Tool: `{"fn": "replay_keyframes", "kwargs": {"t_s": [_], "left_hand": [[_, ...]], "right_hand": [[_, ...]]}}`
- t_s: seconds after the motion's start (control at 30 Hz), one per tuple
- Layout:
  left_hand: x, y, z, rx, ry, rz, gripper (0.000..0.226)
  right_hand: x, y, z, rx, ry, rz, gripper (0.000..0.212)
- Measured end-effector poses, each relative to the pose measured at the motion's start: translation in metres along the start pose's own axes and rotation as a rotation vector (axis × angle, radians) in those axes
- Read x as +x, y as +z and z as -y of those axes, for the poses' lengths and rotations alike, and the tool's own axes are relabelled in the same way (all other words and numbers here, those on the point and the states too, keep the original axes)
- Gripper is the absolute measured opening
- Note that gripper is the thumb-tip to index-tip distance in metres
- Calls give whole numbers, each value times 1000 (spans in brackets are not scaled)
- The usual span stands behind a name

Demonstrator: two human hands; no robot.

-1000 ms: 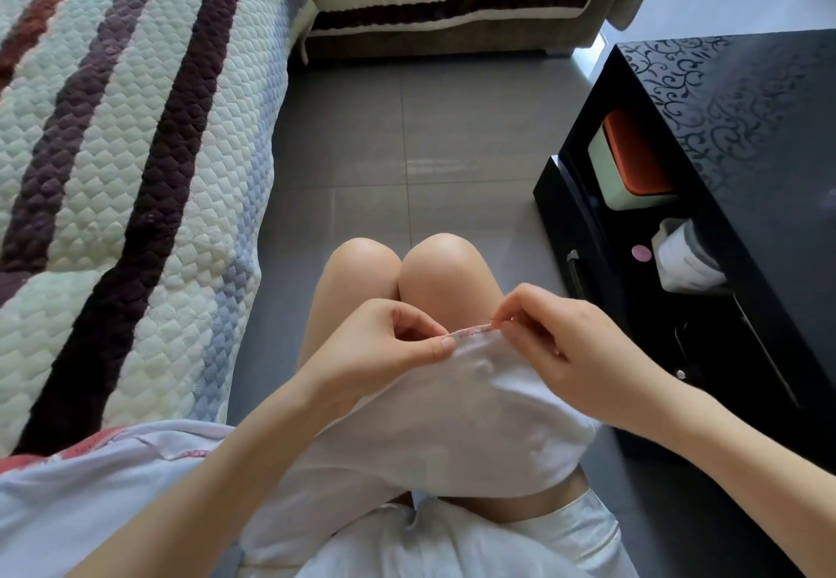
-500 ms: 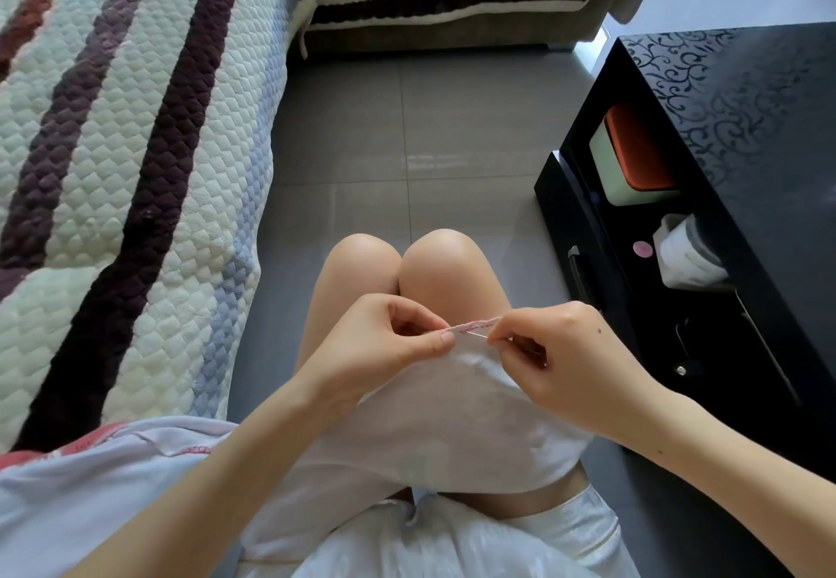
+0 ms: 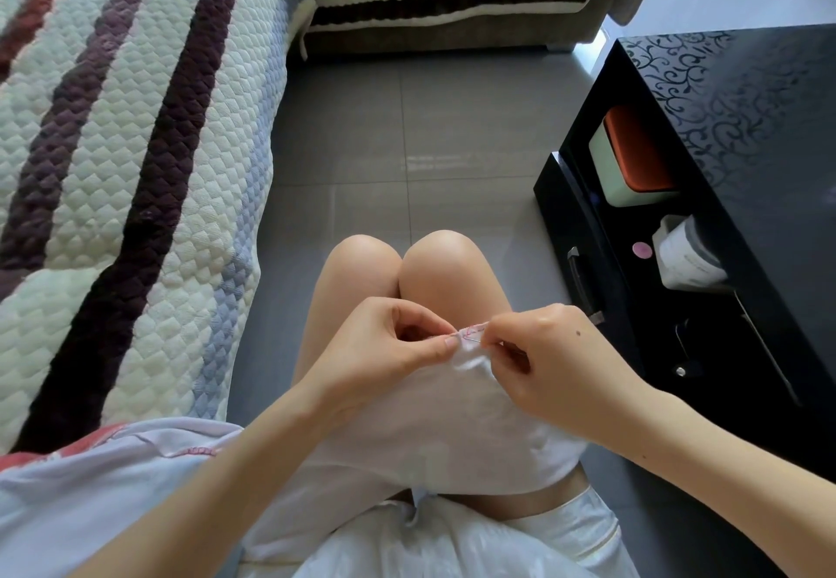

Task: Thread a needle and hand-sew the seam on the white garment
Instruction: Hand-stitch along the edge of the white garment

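Over the knees, the white garment (image 3: 443, 419) drapes across the lap. The left hand (image 3: 389, 342) pinches the folded seam (image 3: 472, 331) between thumb and forefinger, and the right hand (image 3: 556, 360) pinches what looks like the needle (image 3: 472, 340) just beside it. For a clean stitch I'd keep the left pinch close to the entry point so the fold stays taut, drive the needle through both layers near the edge, match the pink stitch spacing and draw the thread without puckering. Versus half a second ago, the right hand has closed in on the left, so less seam shows between them and the fabric bunches under the right fingers.
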State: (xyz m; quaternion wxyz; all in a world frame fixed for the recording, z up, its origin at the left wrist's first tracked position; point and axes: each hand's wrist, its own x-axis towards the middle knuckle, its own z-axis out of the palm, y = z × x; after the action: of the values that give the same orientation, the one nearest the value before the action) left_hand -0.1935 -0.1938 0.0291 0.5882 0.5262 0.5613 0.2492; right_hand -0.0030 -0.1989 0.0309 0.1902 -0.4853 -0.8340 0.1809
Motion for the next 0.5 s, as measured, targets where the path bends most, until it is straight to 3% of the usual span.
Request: {"fn": "replay_keyframes", "kwargs": {"t_s": [0.17,0.23,0.3,0.5], "left_hand": [[-3,2,-2,-1,54,28,4],[-4,0,-3,-2,39,15,5],[-4,-1,-4,3,9,6,6],[-2,0,-5,21,-24,13,8]], "right_hand": [[3,5,4,17,39,18,36],[3,-1,2,55,12,8,30],[3,-7,0,136,39,15,20],[0,-13,-5,449,237,89,28]]}}
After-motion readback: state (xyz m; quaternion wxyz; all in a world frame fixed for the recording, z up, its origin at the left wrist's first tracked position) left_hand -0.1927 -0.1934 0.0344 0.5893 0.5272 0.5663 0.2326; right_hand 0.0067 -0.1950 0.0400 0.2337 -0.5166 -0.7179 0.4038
